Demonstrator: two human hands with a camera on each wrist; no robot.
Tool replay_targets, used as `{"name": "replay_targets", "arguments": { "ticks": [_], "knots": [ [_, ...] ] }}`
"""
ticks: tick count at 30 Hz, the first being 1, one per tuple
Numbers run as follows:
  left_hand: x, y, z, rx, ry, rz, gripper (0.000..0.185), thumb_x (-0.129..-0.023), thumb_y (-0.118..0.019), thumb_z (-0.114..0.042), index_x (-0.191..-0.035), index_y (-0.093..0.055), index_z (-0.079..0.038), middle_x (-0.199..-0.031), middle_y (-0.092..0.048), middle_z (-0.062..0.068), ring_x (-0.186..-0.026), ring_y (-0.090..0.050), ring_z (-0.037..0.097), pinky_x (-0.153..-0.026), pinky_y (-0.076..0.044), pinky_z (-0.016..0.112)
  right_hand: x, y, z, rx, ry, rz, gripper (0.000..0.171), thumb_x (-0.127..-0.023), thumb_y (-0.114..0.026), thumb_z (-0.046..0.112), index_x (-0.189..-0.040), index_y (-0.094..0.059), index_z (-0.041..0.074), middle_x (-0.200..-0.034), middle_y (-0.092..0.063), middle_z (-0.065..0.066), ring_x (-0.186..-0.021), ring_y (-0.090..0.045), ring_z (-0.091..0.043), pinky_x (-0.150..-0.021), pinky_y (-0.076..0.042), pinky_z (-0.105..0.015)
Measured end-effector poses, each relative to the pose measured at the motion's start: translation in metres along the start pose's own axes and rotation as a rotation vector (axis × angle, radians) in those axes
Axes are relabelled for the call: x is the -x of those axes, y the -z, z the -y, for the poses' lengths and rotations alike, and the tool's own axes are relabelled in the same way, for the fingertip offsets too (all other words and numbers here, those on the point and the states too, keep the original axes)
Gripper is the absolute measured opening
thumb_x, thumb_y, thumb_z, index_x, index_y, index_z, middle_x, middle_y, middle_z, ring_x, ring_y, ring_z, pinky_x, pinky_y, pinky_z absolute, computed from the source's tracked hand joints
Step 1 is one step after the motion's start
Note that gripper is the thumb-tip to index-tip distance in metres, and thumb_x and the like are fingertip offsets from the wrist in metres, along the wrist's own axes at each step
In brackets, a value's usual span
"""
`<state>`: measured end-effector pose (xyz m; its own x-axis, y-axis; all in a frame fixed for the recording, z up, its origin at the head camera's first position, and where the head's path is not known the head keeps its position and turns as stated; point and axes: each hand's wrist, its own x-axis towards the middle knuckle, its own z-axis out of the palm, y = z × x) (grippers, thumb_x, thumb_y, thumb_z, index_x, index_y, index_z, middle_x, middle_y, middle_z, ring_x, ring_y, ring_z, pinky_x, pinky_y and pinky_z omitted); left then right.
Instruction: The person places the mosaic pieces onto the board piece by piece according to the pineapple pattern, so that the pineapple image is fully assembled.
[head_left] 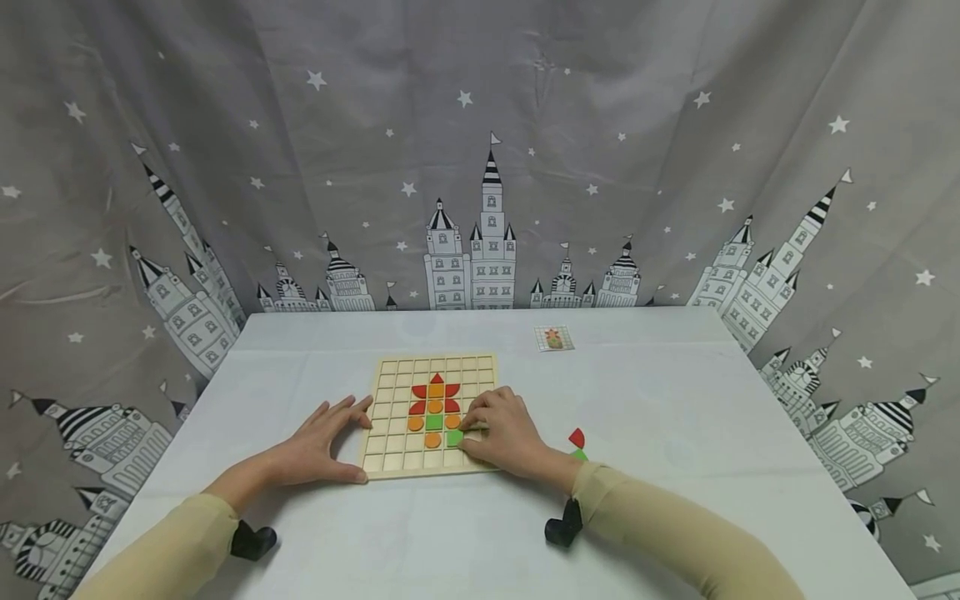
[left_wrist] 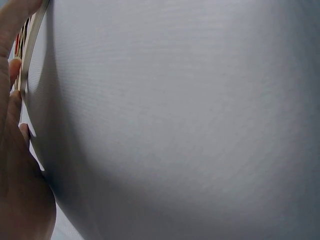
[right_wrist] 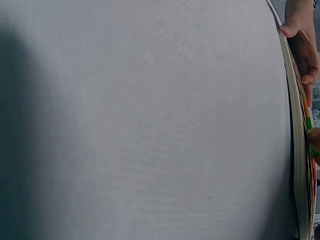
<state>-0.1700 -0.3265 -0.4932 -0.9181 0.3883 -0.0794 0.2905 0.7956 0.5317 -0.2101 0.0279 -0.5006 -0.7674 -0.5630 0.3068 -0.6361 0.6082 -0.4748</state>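
Observation:
A wooden grid board [head_left: 390,454] lies on the white table and carries a figure of red, orange and green pieces [head_left: 434,407]. My left hand [head_left: 333,437] rests against the board's left edge with its fingers spread and straight, the thumb along the front corner. My right hand [head_left: 471,433] lies over the board's right part and pinches a green piece [head_left: 454,437] between thumb and forefinger in a lower cell. The left wrist view shows only my palm [left_wrist: 15,165] beside the board's rim [left_wrist: 31,47]. In the right wrist view the board's edge [right_wrist: 299,165] shows a sliver of green [right_wrist: 309,124].
A loose red piece [head_left: 577,437] and a green piece [head_left: 579,455] lie on the table [head_left: 675,400] just right of my right wrist. A small pattern card [head_left: 553,337] sits near the far edge. A grey curtain with stars and castles hangs behind.

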Motion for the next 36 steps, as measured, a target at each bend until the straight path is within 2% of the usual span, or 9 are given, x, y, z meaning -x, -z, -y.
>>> {"name": "replay_targets", "arguments": {
  "ticks": [20, 36],
  "knots": [
    [-0.0004, -0.0006, 0.0014, 0.007, -0.015, -0.006, 0.08, -0.067, -0.086, -0.067, -0.125, -0.053, -0.023, -0.167, -0.027, 0.01, -0.154, -0.012, 0.042, -0.124, 0.001, 0.061, -0.0002, -0.0016, 0.0031, 0.0, 0.0, -0.01, 0.019, -0.084, -0.084, 0.037, -0.096, -0.081, 0.024, -0.105, -0.062, 0.01, -0.104, -0.048, -0.015, -0.093, -0.043, -0.037],
    [-0.0005, -0.0001, 0.0005, -0.004, -0.014, -0.007, 0.079, -0.068, -0.086, -0.066, -0.125, -0.052, -0.023, -0.167, -0.027, 0.011, -0.154, -0.012, 0.043, -0.124, 0.001, 0.063, 0.0009, -0.001, 0.0008, -0.041, -0.024, -0.014, 0.017, -0.084, -0.084, 0.036, -0.096, -0.081, 0.024, -0.105, -0.061, 0.01, -0.106, -0.047, -0.016, -0.094, -0.042, -0.039]
  ]
}}
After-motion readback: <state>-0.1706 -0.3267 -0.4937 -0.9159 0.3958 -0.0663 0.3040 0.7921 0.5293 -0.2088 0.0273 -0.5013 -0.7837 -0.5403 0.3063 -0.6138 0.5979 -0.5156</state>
